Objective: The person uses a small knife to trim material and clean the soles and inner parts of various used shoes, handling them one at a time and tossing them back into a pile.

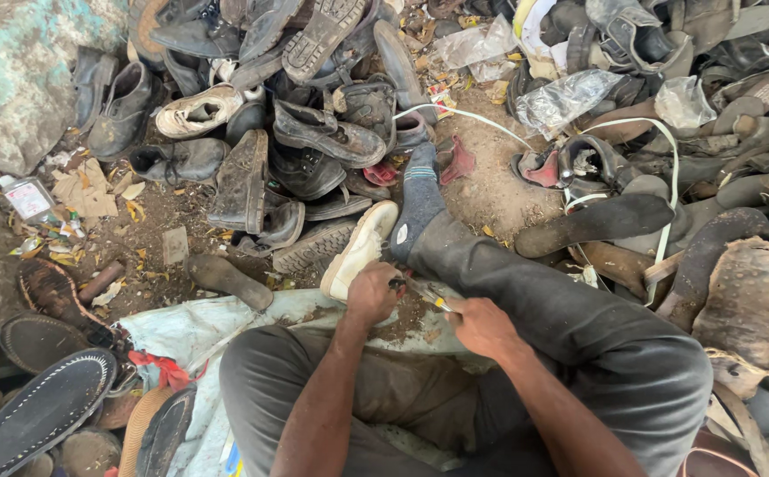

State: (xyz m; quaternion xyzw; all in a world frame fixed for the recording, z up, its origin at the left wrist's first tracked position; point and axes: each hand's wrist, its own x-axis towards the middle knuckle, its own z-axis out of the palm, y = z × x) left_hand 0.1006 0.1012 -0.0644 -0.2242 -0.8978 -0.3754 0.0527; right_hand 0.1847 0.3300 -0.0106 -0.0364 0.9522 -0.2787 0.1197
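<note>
I sit on the ground with my right leg (526, 291) stretched out, a grey sock (420, 199) on the foot. My left hand (372, 294) grips the heel end of a cream-white shoe (358, 247) that lies sole-side along my shin. My right hand (482, 325) is closed on a thin tool with a yellow band (435, 300), its tip pointing toward the left hand and the shoe. The tool's tip is partly hidden between the hands.
A heap of worn dark shoes and boots (314, 132) lies ahead, loose soles (596, 221) and white straps to the right. A pale cloth (190, 331) covers the ground under my legs. Stitched black soles (40, 411) lie at the lower left, a rock (22, 79) at the upper left.
</note>
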